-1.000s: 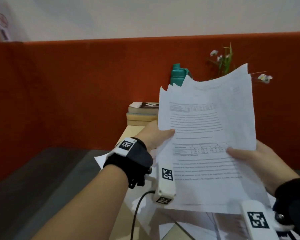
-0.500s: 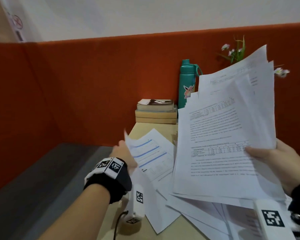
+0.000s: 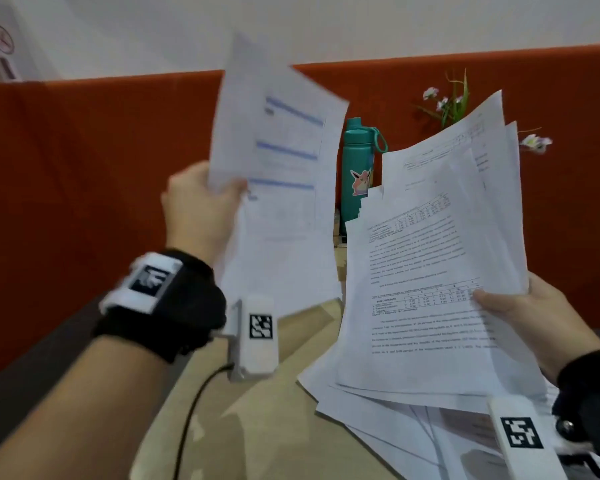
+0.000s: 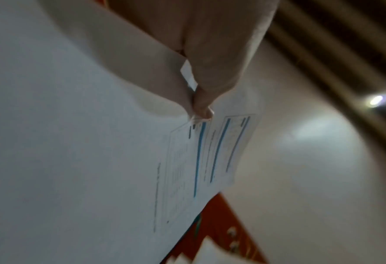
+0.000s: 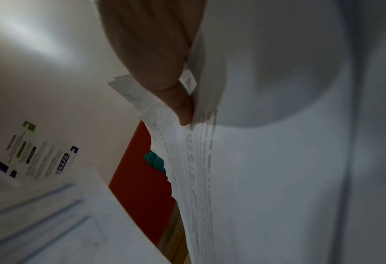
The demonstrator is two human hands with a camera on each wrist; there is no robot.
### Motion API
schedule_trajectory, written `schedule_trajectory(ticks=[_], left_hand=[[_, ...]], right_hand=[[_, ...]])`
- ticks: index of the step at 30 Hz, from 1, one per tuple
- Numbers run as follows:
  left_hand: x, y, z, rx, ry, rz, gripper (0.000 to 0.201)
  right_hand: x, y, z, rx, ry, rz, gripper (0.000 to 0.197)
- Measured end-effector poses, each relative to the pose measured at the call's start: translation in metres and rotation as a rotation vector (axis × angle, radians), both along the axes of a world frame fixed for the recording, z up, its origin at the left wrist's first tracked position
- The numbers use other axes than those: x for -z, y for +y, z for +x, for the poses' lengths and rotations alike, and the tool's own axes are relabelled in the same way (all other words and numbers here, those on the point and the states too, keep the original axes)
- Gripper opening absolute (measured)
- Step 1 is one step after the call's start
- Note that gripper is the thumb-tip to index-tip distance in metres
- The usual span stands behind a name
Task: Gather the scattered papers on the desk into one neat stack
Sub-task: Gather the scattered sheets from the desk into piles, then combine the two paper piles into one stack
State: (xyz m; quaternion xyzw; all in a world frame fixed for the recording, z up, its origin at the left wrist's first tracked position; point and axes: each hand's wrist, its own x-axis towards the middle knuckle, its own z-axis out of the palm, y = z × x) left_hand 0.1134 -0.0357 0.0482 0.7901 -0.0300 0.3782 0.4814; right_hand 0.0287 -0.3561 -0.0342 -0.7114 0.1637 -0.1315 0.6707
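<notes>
Paper sheets, thin, limp and slippery, are being pinched: a blue-lined sheet [image 3: 284,161] between thumb and fingers of the left hand [image 3: 201,206], a fanned bundle [image 3: 430,271] at its edge by the right hand [image 3: 520,313]. Loose papers [image 3: 378,420] are lying on the desk [image 3: 250,427] below the right fingers. A grip near the edge, with fingers spread beneath, is being judged advisable against sagging and slipping.

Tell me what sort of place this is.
Most likely an office desk or cubicle: an orange fabric partition backs a light wooden desk, with printed papers, a teal water bottle and a small flowering plant.
</notes>
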Motion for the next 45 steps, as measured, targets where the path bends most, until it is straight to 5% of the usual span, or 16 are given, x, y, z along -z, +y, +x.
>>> schedule_trajectory(ticks=[3,6,13,15,19,24,28,33,37,45], left_hand=[[-0.028,0.006,0.006,0.241,0.091,-0.201,0.03],[-0.008,-0.01,0.011,0.412,0.337,-0.327,0.034],[0.074,-0.047,0.011,0.606,0.662,-0.446,0.027],[0.077,-0.052,0.006,0.679,0.73,-0.468,0.017],[0.066,-0.055,0.002,0.613,0.675,-0.553,0.033],[0.069,-0.031,-0.004,0.872,0.887,-0.426,0.044],[0.084,0.007,-0.001,0.759,0.931,-0.434,0.058],[0.107,0.047,-0.018,0.736,0.975,-0.648,0.047],[0.117,0.048,-0.03,0.697,1.009,-0.717,0.035],[0.12,0.051,-0.032,0.661,0.976,-0.672,0.022]], right_hand=[[0.002,0.002,0.004,-0.013,-0.019,0.016,0.038],[-0.002,0.009,0.005,-0.073,-0.043,0.078,0.039],[0.004,0.015,0.007,-0.252,-0.105,0.229,0.045],[0.007,0.018,0.006,-0.22,-0.106,0.276,0.046],[0.012,0.026,0.009,-0.186,-0.015,0.145,0.071],[0.008,0.049,0.01,-0.285,0.01,-0.06,0.038],[0.0,0.044,0.014,-0.221,0.185,-0.162,0.029],[-0.002,-0.042,0.006,0.209,0.593,-0.58,0.053],[0.009,-0.071,-0.007,0.082,1.025,-0.643,0.07],[0.01,-0.05,-0.002,-0.011,1.107,-0.851,0.056]])
